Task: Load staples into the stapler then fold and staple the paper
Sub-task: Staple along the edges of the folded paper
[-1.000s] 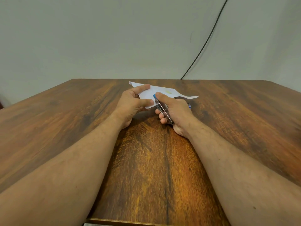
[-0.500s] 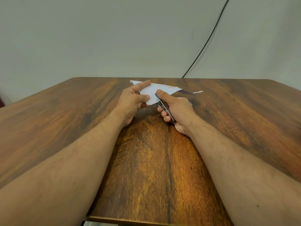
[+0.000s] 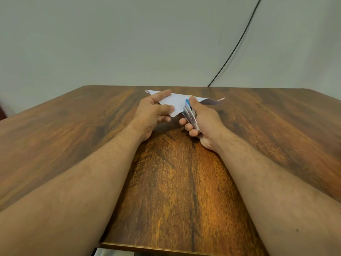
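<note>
Head view: a wide wooden table [image 3: 258,145] has bare room on every side and its near edge lies well behind the wrists, so nothing crowds the arms. Above its middle, the left hand [image 3: 153,113] pinches the folded white paper [image 3: 177,103], while the right hand [image 3: 204,121] is wrapped around the small stapler [image 3: 190,115], whose blue nose meets the paper's near edge. Judged risks: the floppy sheet could slide from the mouth, or the staple could catch one layer.

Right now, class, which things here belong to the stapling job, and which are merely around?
Belonging to the job:
stapler, gripped in right hand
folded paper, held by left hand

Merely around:
black cable on the wall
wooden table
</note>
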